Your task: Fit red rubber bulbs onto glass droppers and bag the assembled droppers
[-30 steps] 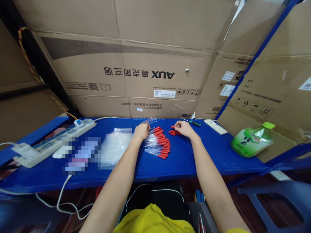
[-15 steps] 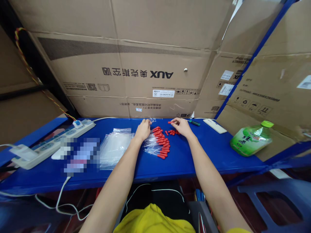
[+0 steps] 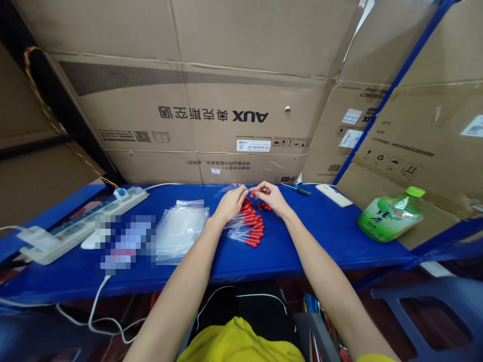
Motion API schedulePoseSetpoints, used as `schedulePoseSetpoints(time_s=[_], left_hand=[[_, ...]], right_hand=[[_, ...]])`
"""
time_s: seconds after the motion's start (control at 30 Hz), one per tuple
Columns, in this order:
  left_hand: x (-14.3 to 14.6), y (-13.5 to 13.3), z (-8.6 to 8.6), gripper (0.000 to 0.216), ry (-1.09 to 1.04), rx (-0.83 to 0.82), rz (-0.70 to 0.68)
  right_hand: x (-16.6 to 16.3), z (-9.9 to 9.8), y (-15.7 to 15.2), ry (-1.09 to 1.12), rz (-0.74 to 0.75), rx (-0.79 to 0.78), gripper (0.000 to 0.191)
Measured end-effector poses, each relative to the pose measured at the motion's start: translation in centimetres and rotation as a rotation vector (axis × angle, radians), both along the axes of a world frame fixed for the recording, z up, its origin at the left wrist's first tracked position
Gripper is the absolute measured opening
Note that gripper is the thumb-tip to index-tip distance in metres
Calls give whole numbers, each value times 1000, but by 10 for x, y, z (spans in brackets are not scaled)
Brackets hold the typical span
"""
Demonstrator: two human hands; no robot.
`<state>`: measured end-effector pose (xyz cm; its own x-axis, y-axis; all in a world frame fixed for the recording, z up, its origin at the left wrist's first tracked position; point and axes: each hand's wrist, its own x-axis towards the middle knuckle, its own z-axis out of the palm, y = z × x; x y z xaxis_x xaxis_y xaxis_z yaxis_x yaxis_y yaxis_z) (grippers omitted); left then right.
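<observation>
My left hand (image 3: 231,203) is closed on a clear dropper tube (image 3: 227,188), which sticks out to the left past the fingers. My right hand (image 3: 274,198) pinches a red rubber bulb (image 3: 253,193) at the fingertips, close against the left hand. Whether bulb and tube touch is hidden by the fingers. Just below lies a fanned pile of droppers (image 3: 252,227), clear tubes to the left and red bulbs to the right. Several loose red bulbs (image 3: 265,206) lie under the right hand, partly covered by it.
Clear zip bags (image 3: 181,232) lie stacked left of the droppers, with a pixelated phone (image 3: 128,241) and a power strip (image 3: 90,217) beyond. To the right are a screwdriver (image 3: 303,190), a white slab-like device (image 3: 334,195) and a green bottle (image 3: 390,217). Cardboard (image 3: 211,90) walls the back.
My two hands have come together: the right moved left with the red bulb, and the left moved slightly right with the tube. The pile looks the same.
</observation>
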<state>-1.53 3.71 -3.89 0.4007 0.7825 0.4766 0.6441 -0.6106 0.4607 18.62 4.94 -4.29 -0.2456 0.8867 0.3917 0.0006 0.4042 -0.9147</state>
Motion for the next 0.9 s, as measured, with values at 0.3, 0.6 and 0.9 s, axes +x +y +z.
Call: schedulePoseSetpoints(time_s=[0.3,0.6,0.9], left_hand=[[2,-3,1,35,63,-1,42],[3,-2,1,37,40,-26,82],[-3,-4,6,38,7,1,-13]], right_hand=[[1,-2,1,-219,-117,124,38],[1,-2,2,-180,-151,134,38],[1,3,-3,-131,-120,91,36]])
